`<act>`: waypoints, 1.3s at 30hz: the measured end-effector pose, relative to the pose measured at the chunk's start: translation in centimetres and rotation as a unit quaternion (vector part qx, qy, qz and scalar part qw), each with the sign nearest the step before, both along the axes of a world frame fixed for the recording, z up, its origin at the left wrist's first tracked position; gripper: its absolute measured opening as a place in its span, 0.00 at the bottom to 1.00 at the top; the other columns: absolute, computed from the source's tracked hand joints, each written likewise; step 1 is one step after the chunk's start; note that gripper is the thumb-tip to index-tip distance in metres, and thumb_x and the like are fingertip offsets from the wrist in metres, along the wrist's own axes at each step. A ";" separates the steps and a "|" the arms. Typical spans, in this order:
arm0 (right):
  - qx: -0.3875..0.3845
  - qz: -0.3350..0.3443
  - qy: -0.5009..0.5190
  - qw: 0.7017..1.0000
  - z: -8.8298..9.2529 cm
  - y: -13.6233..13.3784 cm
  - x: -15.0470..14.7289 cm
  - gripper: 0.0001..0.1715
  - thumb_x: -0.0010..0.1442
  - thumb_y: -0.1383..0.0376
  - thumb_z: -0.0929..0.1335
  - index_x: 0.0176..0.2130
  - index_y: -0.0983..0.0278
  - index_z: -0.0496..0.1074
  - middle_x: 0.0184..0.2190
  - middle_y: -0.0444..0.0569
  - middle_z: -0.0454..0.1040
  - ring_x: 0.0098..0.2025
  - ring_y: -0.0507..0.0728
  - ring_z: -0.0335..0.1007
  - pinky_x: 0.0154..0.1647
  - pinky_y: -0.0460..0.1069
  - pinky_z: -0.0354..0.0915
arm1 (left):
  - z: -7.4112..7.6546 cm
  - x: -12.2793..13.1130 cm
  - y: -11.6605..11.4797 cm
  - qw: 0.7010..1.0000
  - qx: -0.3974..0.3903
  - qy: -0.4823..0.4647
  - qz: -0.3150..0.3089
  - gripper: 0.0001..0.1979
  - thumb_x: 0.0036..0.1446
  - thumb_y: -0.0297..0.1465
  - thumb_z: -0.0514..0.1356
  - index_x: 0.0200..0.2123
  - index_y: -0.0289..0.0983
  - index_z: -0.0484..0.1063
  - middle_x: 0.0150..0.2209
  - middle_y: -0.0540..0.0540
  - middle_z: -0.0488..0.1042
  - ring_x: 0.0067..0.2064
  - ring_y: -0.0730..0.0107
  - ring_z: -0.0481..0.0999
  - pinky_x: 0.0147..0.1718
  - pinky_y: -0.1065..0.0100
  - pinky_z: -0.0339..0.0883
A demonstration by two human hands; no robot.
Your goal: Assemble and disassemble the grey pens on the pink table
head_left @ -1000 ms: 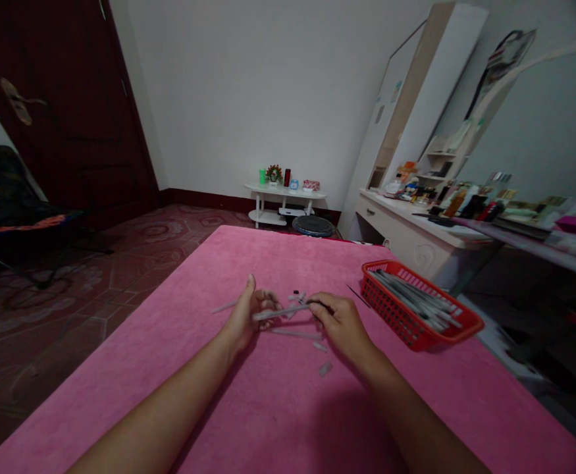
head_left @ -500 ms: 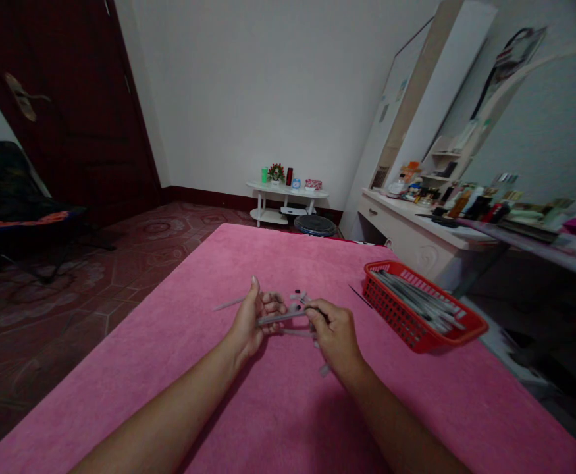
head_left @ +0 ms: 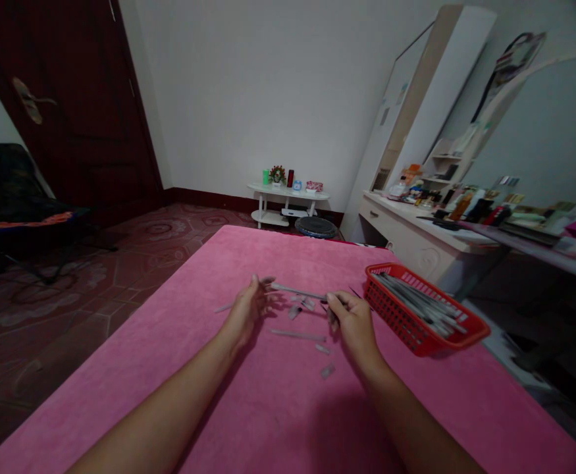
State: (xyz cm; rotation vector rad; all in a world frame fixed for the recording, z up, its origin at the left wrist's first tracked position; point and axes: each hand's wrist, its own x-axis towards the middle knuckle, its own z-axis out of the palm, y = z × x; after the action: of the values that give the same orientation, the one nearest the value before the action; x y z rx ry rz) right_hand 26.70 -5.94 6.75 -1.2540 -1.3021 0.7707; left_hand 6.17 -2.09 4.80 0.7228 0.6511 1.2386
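Note:
My right hand (head_left: 351,322) is closed, thumb and fingers pinching the right end of a slim grey pen-like tube (head_left: 297,290). The tube is held over the pink cloth, its other end pointing left. By that left end is my left hand (head_left: 249,308), thumb up and fingers loosely apart; whether a fingertip touches the tube I cannot tell. Beneath and between the hands lie small clear and dark pieces (head_left: 295,311). Another grey tube (head_left: 298,336) rests nearer me, with a short clear piece (head_left: 327,371) below it. A thin stick (head_left: 224,307) shows partly behind my left hand.
A red plastic basket (head_left: 401,324) of several grey pen-like tubes stands at the right on the pink cloth (head_left: 169,382). A dark thin rod lies by its left side. Beyond are a dressing table (head_left: 411,230), a low white table (head_left: 288,191) and a folding chair (head_left: 26,217).
The tube has risen and swung, its left end moving away from my left palm. My right hand has shifted right; my left fingers have turned inward. More loose pieces show between the hands.

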 end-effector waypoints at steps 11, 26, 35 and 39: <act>-0.062 0.028 0.097 0.993 -0.4 0.2 0.0 0.23 0.53 0.50 0.67 0.22 0.68 0.70 0.10 0.41 0.62 0.10 0.46 0.52 0.11 0.42 0.46 | -0.5 -0.3 0.2 0.978 0.118 0.122 0.124 0.18 0.45 0.36 0.69 0.40 0.35 0.78 0.33 0.45 0.77 0.26 0.78 0.70 0.25 0.76 0.63; -0.104 0.080 -0.001 0.991 0.5 0.2 0.2 0.25 0.53 0.48 0.67 0.23 0.68 0.72 0.11 0.40 0.60 0.12 0.46 0.50 0.13 0.43 0.45 | -0.2 -1.3 1.2 0.959 0.146 0.212 0.116 0.16 0.39 0.35 0.70 0.32 0.32 0.79 0.23 0.47 0.76 0.21 0.75 0.70 0.23 0.73 0.64; 0.024 0.048 -0.115 0.992 1.0 0.0 0.2 0.14 0.53 0.60 0.67 0.29 0.68 0.78 0.20 0.46 0.71 0.22 0.51 0.62 0.24 0.46 0.56 | 0.5 -0.9 0.4 0.960 0.138 0.219 0.108 0.14 0.36 0.34 0.71 0.26 0.31 0.76 0.17 0.48 0.73 0.18 0.72 0.70 0.19 0.72 0.65; 0.054 0.028 -0.127 0.990 0.6 -0.5 -0.4 0.12 0.54 0.63 0.66 0.29 0.66 0.78 0.27 0.49 0.77 0.29 0.55 0.70 0.30 0.47 0.62 | 0.6 -0.5 0.1 0.956 0.147 0.220 0.127 0.13 0.37 0.33 0.70 0.25 0.31 0.74 0.16 0.49 0.72 0.17 0.73 0.71 0.18 0.73 0.65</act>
State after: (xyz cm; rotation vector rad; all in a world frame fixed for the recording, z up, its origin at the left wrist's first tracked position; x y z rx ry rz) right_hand 26.27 -6.43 7.33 -1.2615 -1.5700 0.5839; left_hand 5.68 -1.96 5.43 1.2128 0.9588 1.4412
